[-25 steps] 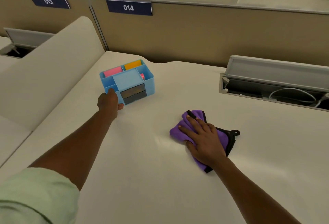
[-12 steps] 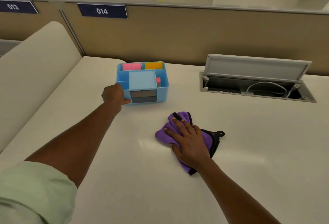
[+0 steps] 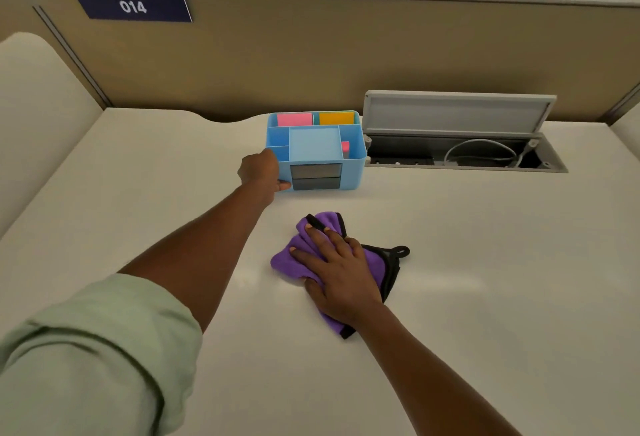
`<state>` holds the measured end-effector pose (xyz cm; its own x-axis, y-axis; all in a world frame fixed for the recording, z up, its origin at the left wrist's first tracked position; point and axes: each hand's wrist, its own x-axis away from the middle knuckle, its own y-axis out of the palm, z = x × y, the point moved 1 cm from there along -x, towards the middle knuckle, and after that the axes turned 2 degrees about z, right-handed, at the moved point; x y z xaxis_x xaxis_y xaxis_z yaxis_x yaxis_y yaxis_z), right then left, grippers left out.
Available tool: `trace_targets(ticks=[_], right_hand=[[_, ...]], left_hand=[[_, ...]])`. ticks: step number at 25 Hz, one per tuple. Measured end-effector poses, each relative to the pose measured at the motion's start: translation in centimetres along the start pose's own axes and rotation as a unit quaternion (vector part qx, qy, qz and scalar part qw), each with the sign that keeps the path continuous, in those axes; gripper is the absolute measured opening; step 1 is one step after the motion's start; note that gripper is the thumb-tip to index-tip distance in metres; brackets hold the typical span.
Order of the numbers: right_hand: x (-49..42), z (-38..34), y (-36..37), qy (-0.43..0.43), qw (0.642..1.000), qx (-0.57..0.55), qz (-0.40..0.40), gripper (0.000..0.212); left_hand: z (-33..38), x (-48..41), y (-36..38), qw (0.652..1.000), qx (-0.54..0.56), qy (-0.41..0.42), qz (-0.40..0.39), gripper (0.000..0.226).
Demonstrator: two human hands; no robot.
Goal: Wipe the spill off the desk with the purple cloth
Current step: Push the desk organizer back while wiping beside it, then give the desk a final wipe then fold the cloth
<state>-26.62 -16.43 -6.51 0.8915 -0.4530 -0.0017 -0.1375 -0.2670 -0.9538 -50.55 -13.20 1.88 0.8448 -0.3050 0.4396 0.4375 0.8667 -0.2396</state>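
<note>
Wiping underway: right hand spread flat on purple cloth; left hand gripping blue organizer corner; no spill discernible on desk

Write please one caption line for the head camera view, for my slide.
Right hand presses purple cloth flat on desk; left hand grips blue organizer.

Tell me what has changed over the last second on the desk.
The left hand, gripping the blue plastic desk organizer, has slid it right, up against the open grey cable hatch. The right hand still presses flat on the purple cloth, no grip changed.
</note>
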Motion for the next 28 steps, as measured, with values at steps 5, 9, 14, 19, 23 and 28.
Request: trace_targets(ticks=[5,9,14,19,23,28], right_hand=[[1.1,0.2,0.0,0.041,0.999,0.002,0.002,0.058],[4.9,3.7,-0.9,0.163,0.984,0.034,0.068,0.058],[2.4,4.1,-2.1,0.28,0.955,0.038,0.09,0.058],[5.9,-4.1,2.0,0.121,0.991,0.006,0.059,0.061],[14.7,-0.4,1.1,0.068,0.993,0.053,0.081,0.06],[9.8,5.0,-2.6,0.278,0.956,0.058,0.08,0.056]], left_hand=[[0.2,0.7,0.8,0.996,-0.083,0.025,-0.007,0.027],[-5.3,5.0,-3.4,0.914,-0.275,0.297,0.019,0.053],[-19.3,15.8,-12.3,0.809,-0.36,0.465,-0.029,0.034],[-23.4,18.3,-14.1,0.777,-0.42,0.469,0.018,0.033],[-23.8,18.2,-14.0,0.773,-0.421,0.474,0.024,0.03],[-23.9,18.1,-13.7,0.769,-0.423,0.479,0.02,0.029]])
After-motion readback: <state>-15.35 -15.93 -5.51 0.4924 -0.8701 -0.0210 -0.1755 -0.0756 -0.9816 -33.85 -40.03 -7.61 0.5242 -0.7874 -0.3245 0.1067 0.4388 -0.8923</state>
